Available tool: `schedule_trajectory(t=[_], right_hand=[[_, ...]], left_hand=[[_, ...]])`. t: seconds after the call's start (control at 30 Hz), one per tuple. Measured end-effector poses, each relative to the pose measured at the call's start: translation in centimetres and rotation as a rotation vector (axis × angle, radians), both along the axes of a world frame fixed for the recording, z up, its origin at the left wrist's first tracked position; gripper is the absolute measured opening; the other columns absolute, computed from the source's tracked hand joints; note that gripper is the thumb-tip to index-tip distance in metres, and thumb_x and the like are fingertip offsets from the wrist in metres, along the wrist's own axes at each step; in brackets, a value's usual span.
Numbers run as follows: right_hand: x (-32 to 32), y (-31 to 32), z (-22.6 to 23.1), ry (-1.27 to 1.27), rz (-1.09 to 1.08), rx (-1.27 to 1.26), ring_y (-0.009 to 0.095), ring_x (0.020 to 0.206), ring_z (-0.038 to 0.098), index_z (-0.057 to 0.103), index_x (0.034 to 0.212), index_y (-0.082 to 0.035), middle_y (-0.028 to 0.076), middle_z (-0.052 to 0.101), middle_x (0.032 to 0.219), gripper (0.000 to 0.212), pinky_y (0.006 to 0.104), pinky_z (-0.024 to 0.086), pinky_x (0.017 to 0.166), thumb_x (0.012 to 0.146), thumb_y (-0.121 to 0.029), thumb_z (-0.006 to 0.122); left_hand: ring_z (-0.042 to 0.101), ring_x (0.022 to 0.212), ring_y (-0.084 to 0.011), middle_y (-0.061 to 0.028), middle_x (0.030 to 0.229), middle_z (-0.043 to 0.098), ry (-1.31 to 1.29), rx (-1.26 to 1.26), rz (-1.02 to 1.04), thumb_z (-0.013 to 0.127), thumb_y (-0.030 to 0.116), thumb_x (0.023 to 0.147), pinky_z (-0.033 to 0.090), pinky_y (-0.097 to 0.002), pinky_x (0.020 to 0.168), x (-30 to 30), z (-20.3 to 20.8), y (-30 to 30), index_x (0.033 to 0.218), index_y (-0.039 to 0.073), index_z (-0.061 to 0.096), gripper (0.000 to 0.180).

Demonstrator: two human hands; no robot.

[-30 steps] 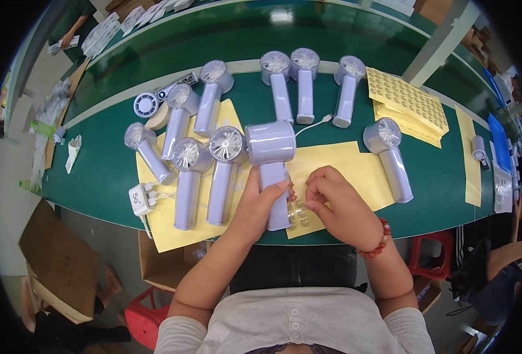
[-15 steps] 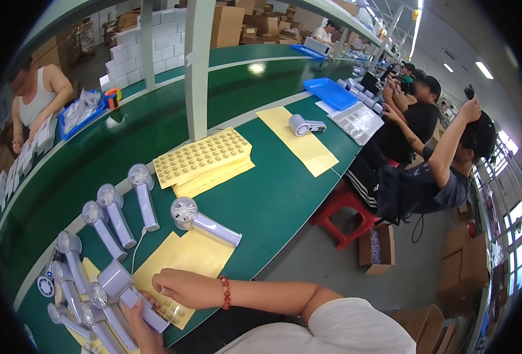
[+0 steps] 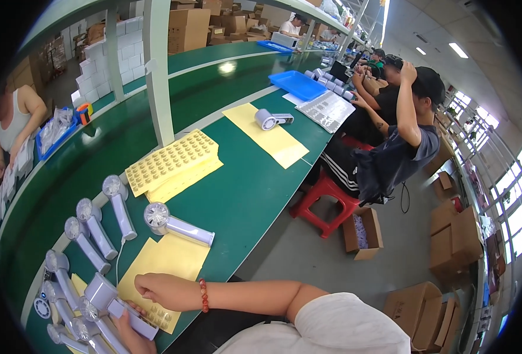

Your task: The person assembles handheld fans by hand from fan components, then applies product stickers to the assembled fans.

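Note:
My left hand [image 3: 132, 331] is closed around the handle of a lavender handheld fan [image 3: 100, 291], at the lower left above the table. Just right of the fan, my right hand [image 3: 155, 289] hangs over a yellow sheet [image 3: 182, 255], its fingers curled together; anything between them is hidden. Below that hand, the sheet's near part carries rows of small round clear pieces [image 3: 159, 314]. Another lavender fan [image 3: 181, 229] lies across the sheet's far edge. Several more fans [image 3: 90, 243] lie left of and beyond my left hand, some with yellow paper under them.
A stack of dotted yellow sheets [image 3: 172, 162] lies by the pale post [image 3: 159, 106]. Farther along the green table [image 3: 246, 200] are a fan [image 3: 267, 120] on yellow paper and a blue tray [image 3: 298, 85]. At right, a co-worker [image 3: 399, 150] sits on a red stool [image 3: 325, 203].
The view has swung right, so the scene sits farther left. My left hand keeps hold of the fan, with my right hand still beside it. The co-worker's raised hand has come down to the head.

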State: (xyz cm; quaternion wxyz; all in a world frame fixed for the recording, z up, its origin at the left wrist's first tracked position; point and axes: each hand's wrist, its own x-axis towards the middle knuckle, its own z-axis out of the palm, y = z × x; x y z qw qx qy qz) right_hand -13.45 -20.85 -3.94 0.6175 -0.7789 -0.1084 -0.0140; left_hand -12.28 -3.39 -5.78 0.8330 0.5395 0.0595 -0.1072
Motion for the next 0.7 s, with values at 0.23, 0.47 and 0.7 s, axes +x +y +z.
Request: schedule_trajectory(t=[0.23, 0.47, 0.7], right_hand=[[0.1, 0.8, -0.5, -0.083, 0.027, -0.155, 0.034, 0.076, 0.051, 0.046, 0.081, -0.002, 0.016, 0.051, 0.078, 0.006, 0.0406, 0.04, 0.067, 0.082, -0.006, 0.05], [0.0, 0.1, 0.3, -0.001, 0.009, -0.221, 0.033, 0.071, 0.055, 0.048, 0.084, -0.002, 0.014, 0.054, 0.074, 0.008, 0.041, 0.043, 0.064, 0.08, -0.005, 0.054], [0.2, 1.4, -0.3, -0.101, 0.113, -0.149, 0.031, 0.082, 0.05, 0.048, 0.074, 0.0, 0.013, 0.049, 0.083, 0.011, 0.0355, 0.042, 0.072, 0.075, -0.003, 0.059]], left_hand=[[0.053, 0.076, -0.0142, -0.0068, 0.088, 0.053, 0.015, -0.025, 0.005, 0.048, 0.019, 0.087, 0.047, -0.0258, 0.069, -0.1, -0.3, 0.9, 0.108, 0.003, 0.044, 0.027], [0.052, 0.077, -0.0147, -0.0085, 0.089, 0.052, 0.002, -0.061, -0.041, 0.05, 0.02, 0.086, 0.046, -0.027, 0.067, -0.1, 0.4, -0.3, 0.112, 0.002, 0.041, 0.033], [0.053, 0.078, -0.0155, -0.0082, 0.09, 0.053, 0.051, -0.029, 0.014, 0.05, 0.022, 0.086, 0.046, -0.0277, 0.069, -0.6, -0.6, 2.2, 0.111, 0.002, 0.043, 0.033]])
